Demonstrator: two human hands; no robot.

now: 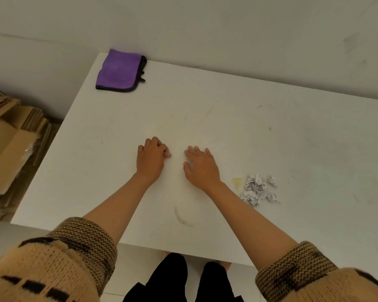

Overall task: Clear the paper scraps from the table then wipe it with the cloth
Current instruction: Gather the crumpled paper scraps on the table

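Note:
A small heap of crumpled printed paper scraps (256, 189) lies on the white table (271, 131), to the right of my right forearm. A folded purple cloth (119, 70) with a dark edge sits at the table's far left corner. My left hand (151, 159) rests on the table's middle with its fingers curled under and nothing visible in it. Beside it, my right hand (200, 163) lies flat, palm down, fingers apart, holding nothing. Both hands are well away from the cloth, and the scraps are a hand's width from my right wrist.
Flattened cardboard boxes (11, 147) are stacked on the floor to the left of the table. A pale wall (205, 29) runs along the table's far edge. Yellowish stains (237, 182) and a curved smudge (183, 216) mark the tabletop.

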